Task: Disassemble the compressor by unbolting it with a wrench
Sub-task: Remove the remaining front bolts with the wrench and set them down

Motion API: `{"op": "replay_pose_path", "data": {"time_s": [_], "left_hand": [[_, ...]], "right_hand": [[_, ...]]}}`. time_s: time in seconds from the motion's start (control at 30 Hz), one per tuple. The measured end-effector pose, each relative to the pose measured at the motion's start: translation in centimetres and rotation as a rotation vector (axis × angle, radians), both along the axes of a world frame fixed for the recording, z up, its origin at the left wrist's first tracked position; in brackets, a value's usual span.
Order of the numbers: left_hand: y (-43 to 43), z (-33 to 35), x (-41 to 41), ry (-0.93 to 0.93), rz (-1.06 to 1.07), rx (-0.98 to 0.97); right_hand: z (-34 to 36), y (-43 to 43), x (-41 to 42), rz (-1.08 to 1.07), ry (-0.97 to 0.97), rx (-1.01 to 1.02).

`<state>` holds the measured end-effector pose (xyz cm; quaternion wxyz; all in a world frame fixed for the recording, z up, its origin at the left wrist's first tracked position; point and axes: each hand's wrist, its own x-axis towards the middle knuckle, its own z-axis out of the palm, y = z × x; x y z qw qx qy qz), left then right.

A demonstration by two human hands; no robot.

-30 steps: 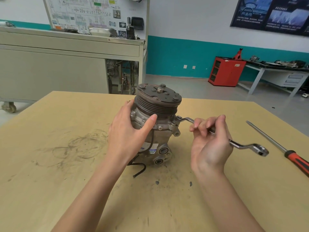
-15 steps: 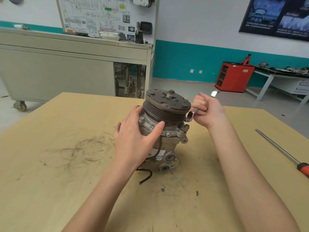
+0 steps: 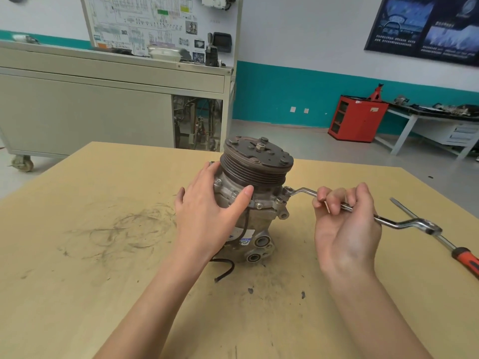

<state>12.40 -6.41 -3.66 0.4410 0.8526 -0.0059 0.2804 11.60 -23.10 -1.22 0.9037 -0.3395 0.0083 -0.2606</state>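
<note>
The compressor [image 3: 256,203] is stood pulley-up on the table [image 3: 77,255] and braced against turning by the left hand [image 3: 207,216], fingers spread on its housing. The wrench [image 3: 388,221] is seated on a flange bolt [image 3: 287,189], its shank gripped by the right hand's [image 3: 347,229] curled fingers for leverage.

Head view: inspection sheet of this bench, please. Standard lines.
Surface: tan table, scuffed, with dark smudges and specks.
Job's things: compressor upright, pulley up; wrench with its ring end at a flange bolt.
Clutter: orange-handled screwdriver at the right edge.
Grippers: left hand rests on the compressor housing; right hand grips the wrench shank.
Cables: short black cable stub at the compressor base.
Surroundings: grey cart, wall chart, red cabinet, side bench.
</note>
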Motion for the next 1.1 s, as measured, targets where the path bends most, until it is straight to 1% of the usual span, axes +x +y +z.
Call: {"op": "replay_pose_path", "data": {"time_s": [0.07, 0.13, 0.2, 0.3, 0.33, 0.37, 0.47, 0.5, 0.53, 0.57, 0.6, 0.63, 0.67, 0.73, 0.77, 0.9, 1.03, 1.1], "left_hand": [[0.0, 0.0, 0.0, -0.004, 0.002, -0.001], [0.0, 0.0, 0.0, -0.008, -0.007, -0.013], [0.0, 0.1, 0.1, -0.011, -0.011, -0.017], [0.1, 0.1, 0.1, -0.014, -0.020, -0.017], [0.1, 0.1, 0.1, -0.016, -0.018, -0.016], [0.1, 0.1, 0.2, -0.014, -0.014, -0.011], [0.1, 0.1, 0.0, -0.009, -0.006, 0.014], [0.1, 0.1, -0.1, -0.010, -0.002, 0.017], [0.0, 0.1, -0.1, -0.009, 0.004, 0.018], [0.0, 0.0, -0.1, -0.007, 0.010, 0.019], [0.0, 0.0, -0.1, -0.005, 0.014, 0.023], [0.0, 0.0, -0.1, -0.003, 0.014, 0.028], [0.0, 0.0, 0.0, -0.001, 0.012, 0.033], [-0.1, -0.1, 0.0, 0.001, 0.016, 0.040], [-0.1, -0.1, 0.1, 0.002, 0.021, 0.042], [-0.2, 0.0, 0.0, 0.001, 0.027, 0.031], [-0.1, 0.0, 0.0, 0.012, 0.026, 0.031], [-0.1, 0.0, 0.0, 0.010, 0.026, 0.034]], "right_hand": [[-0.5, 0.2, -0.1, -0.004, -0.033, -0.010], [-0.8, -0.4, 0.8, 0.049, -0.043, 0.036], [-0.5, -1.6, 2.8, 0.181, -0.011, 0.127], [0.4, -2.0, 7.6, 0.453, 0.103, 0.287], [0.7, -1.6, 9.1, 0.551, 0.153, 0.273], [0.9, -1.0, 10.4, 0.632, 0.210, 0.205], [0.8, 0.2, 12.8, 0.796, 0.300, -0.145], [1.0, 0.0, 13.1, 0.819, 0.304, -0.198], [1.4, -0.6, 13.1, 0.841, 0.303, -0.169], [1.9, -1.3, 12.8, 0.850, 0.290, -0.053], [2.5, -2.0, 12.5, 0.807, 0.276, 0.081], [2.9, -2.8, 11.8, 0.706, 0.269, 0.178], [3.1, -3.5, 10.8, 0.576, 0.257, 0.215], [3.3, -4.0, 8.1, 0.342, 0.211, 0.172], [3.3, -3.8, 6.6, 0.272, 0.179, 0.141], [2.9, -1.9, 2.1, 0.146, 0.068, 0.113], [1.9, 0.2, 0.0, 0.086, 0.063, 0.097], [1.3, 0.7, -1.0, 0.060, 0.024, 0.070]]}}
